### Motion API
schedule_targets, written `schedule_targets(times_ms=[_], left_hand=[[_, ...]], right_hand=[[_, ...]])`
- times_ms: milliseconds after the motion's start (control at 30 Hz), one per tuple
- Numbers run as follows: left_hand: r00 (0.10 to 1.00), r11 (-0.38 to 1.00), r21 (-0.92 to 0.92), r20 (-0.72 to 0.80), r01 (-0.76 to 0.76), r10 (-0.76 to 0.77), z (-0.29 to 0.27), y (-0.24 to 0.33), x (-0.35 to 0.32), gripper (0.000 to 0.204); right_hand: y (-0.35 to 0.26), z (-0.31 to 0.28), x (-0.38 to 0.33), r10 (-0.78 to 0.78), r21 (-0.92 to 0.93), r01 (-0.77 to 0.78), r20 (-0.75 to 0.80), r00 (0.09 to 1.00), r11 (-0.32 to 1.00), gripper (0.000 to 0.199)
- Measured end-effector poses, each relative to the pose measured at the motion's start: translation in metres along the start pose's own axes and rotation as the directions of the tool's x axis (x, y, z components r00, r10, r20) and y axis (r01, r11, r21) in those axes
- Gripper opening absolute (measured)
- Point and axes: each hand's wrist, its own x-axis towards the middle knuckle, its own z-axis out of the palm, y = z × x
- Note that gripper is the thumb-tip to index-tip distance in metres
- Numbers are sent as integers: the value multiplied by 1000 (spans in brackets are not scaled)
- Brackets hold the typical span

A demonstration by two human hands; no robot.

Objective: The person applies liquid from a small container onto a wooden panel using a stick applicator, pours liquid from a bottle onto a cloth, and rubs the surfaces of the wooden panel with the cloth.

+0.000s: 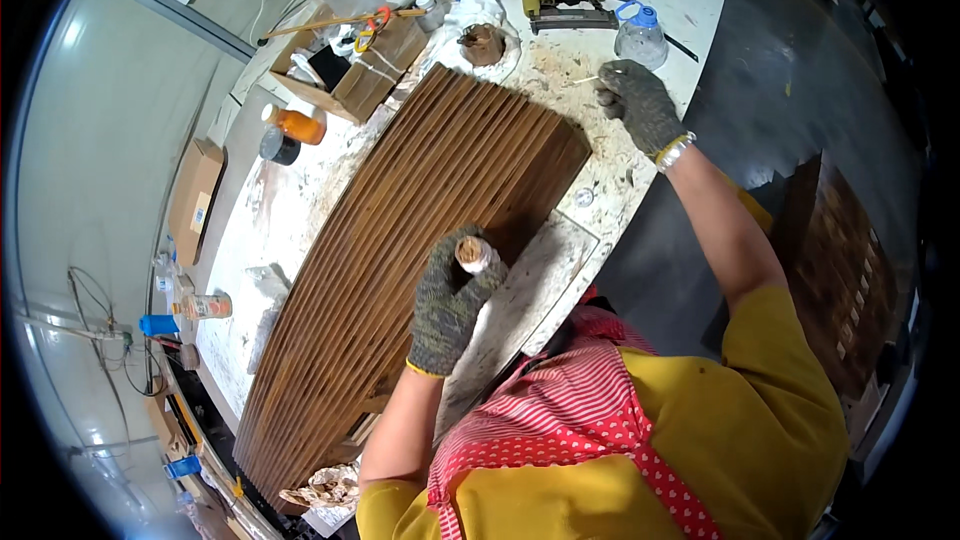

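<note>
My left hand (447,312), in a dark camouflage knit glove, is closed round a small white bottle (474,255) with brown stuff at its open top. It is above the near edge of a stack of long, brown wooden slats (400,210), which fans out diagonally across the table. Out to the right, over the table's right edge, my gloved right hand (640,105) pinches a thin pale stick (586,80) whose tip points left. Just beyond that hand stands a clear jar with a blue lid (641,37).
Nail guns (565,2) lie at the table's far side. A brown lump (482,44) sits on white cloth beyond the slats. A wooden box (370,75) holds assorted items, near an orange bottle (295,125) and a dark jar (278,146). A dark wooden piece (840,280) stands at right.
</note>
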Motion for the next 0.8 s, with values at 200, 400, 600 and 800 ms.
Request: schedule_targets(times_ms=[200, 400, 600, 800], left_hand=[[998, 976, 215, 51, -34, 23, 34, 15, 63, 53], [998, 955, 291, 9, -63, 64, 35, 14, 100, 55], [997, 957, 282, -9, -72, 78, 21, 4, 119, 54], [988, 991, 69, -96, -119, 125, 19, 4, 143, 56]], right_hand=[[27, 5, 86, 62, -56, -61, 22, 998, 997, 15], [45, 39, 145, 113, -261, -102, 29, 993, 960, 13], [57, 46, 172, 181, -408, -132, 84, 980, 903, 12], [65, 34, 200, 164, -485, -117, 56, 985, 867, 18]])
